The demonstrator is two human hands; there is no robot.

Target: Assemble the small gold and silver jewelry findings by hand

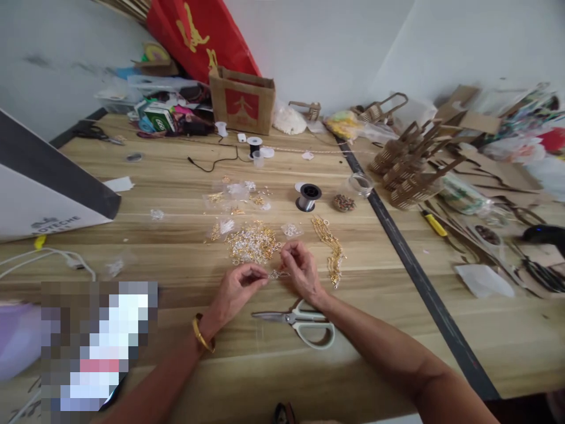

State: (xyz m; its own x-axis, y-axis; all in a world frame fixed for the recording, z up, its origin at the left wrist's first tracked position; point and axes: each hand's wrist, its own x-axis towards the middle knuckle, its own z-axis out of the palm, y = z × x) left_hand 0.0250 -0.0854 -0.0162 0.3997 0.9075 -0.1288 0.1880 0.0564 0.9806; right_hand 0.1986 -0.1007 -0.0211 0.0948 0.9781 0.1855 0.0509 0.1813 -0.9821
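Note:
My left hand (238, 290), with a gold bangle (203, 333) at the wrist, pinches one end of a short silver chain (277, 274). The chain runs towards my right hand (302, 268), whose fingers are drawn together in a pinch. What sits in that pinch is too small to make out. Just beyond my hands lies a heap of gold and silver charms (252, 242). To the right of it gold chains (333, 256) are laid out lengthwise. White-handled scissors (293, 318) lie below my hands, partly under my right forearm.
Beyond the heap are small bags of findings (236, 191), a wire spool (308, 198) and a bead-filled jar (344, 203). Little woven baskets (408, 176) and a yellow-handled cutter (435, 224) stand right of a dark strip (397, 271). A phone with a blurred screen (110, 341) lies front left.

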